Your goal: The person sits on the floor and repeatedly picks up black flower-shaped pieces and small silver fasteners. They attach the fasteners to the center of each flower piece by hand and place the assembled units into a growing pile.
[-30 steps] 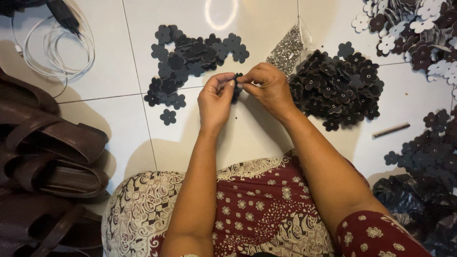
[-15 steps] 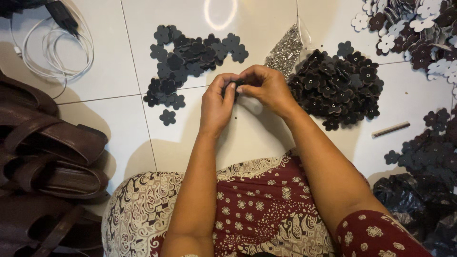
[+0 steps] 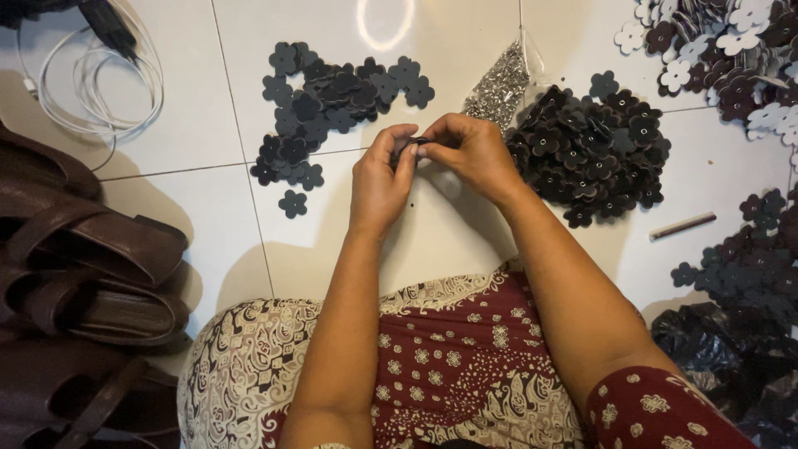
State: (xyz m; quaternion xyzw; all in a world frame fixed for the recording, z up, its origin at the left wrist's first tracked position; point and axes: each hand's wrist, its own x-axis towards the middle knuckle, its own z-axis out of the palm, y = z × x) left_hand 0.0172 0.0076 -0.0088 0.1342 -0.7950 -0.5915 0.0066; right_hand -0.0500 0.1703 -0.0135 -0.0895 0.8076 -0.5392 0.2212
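My left hand [image 3: 381, 179] and my right hand [image 3: 472, 152] meet above the white tiled floor [image 3: 208, 199], fingertips pinched together on one small dark flower-shaped leather piece [image 3: 413, 145], mostly hidden by the fingers. To the left lies a flat spread of dark flower cut-outs [image 3: 332, 100]. Right of my right hand sits a heap of dark flower pieces with centre studs [image 3: 594, 154]. A clear bag of small silver metal studs [image 3: 499, 83] lies just beyond my right hand.
Brown leather sandals [image 3: 83, 274] are stacked at the left. A white cable [image 3: 100, 79] coils at top left. More white and dark flower cut-outs [image 3: 723, 50] lie top right, others [image 3: 748, 266] at the right edge above a black plastic bag [image 3: 731, 366]. A thin stick [image 3: 682, 225] lies nearby.
Both hands stay together on the small piece; the fingers have shifted slightly, closing tighter around it. Nothing else has moved.
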